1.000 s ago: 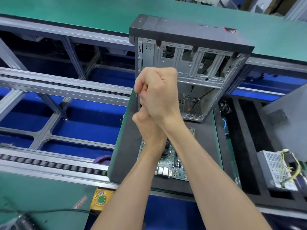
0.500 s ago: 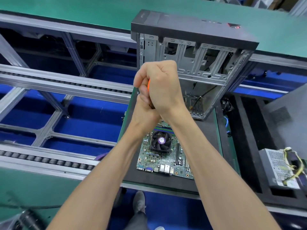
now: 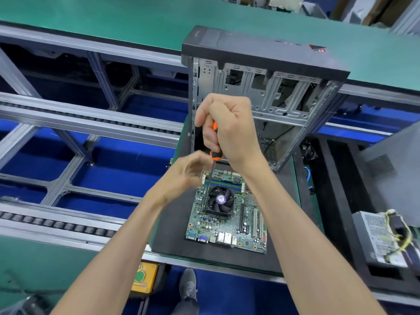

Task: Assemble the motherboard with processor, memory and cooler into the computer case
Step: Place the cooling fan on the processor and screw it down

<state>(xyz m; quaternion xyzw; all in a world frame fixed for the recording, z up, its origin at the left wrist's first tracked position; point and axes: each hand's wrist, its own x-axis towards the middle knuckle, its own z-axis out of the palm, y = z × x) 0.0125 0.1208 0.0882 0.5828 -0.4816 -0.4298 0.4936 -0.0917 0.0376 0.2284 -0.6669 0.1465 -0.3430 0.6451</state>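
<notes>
Here, right hand (image 3: pixel 229 130) fisted on one screwdriver (image 3: pixel 213 155), left hand (image 3: pixel 191 171) loosely curled, empty, one motherboard (image 3: pixel 227 223).

Left hand (image 3: pixel 193 171) has let go — screwdriver (image 3: pixel 213 155) shaft now exposed.

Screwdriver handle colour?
Orange and black, seen in the head view: the screwdriver handle shows between the right hand's fingers.

text: none legible | cooler fan (image 3: pixel 221 199) sticker: blurred | yellow box (image 3: pixel 144 276) label: unreadable
</notes>
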